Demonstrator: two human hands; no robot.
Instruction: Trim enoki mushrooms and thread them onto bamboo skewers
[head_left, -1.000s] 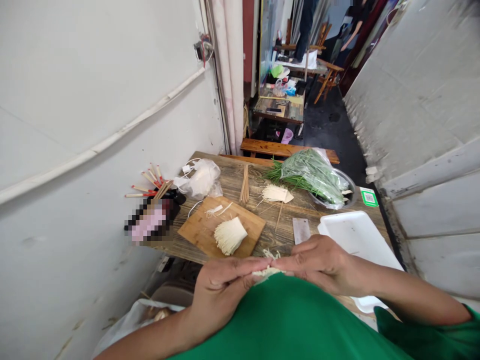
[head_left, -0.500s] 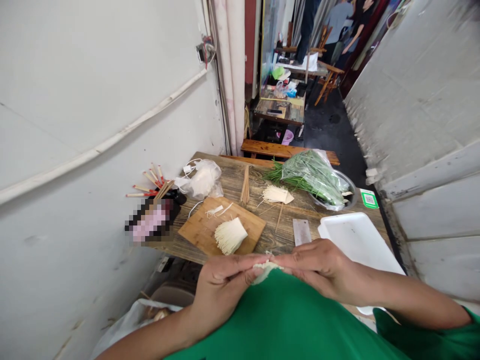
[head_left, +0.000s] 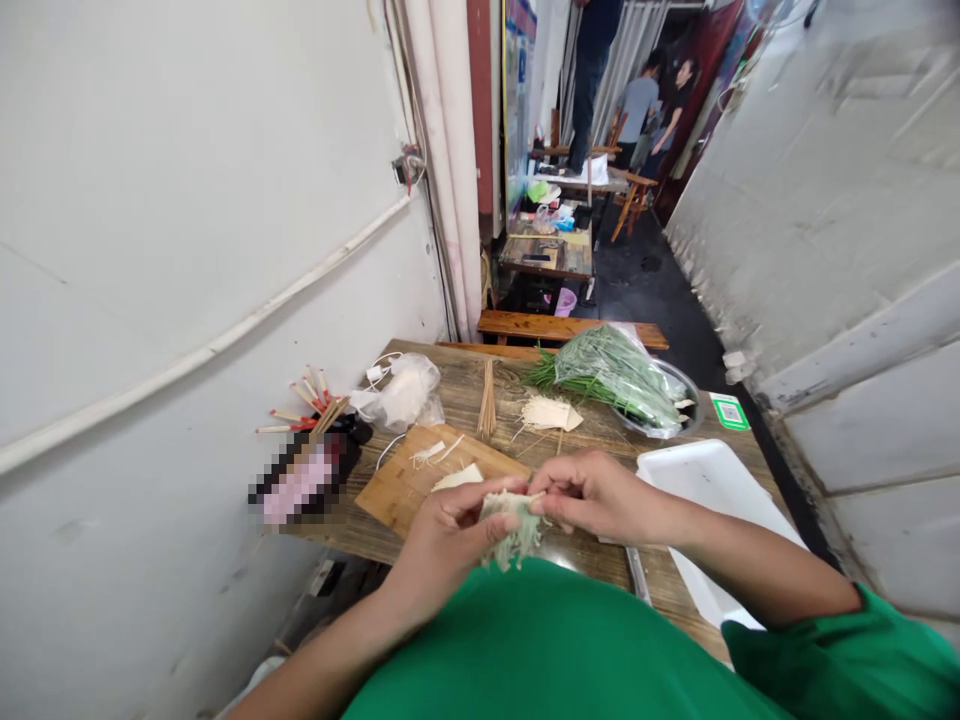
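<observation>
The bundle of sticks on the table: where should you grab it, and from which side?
Probably grip the bundle around its middle, coming from above and pinching across its left and right sides. It lies flat, long and narrow, pointing away from the person, with bare table beside it. Its near end lies close to the board.

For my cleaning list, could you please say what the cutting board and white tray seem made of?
Cutting board: probably wood or bamboo, smooth-looking, from its warm tan colour. White tray: likely plastic with a smooth finish, judging by its even white and rounded corners.
</observation>
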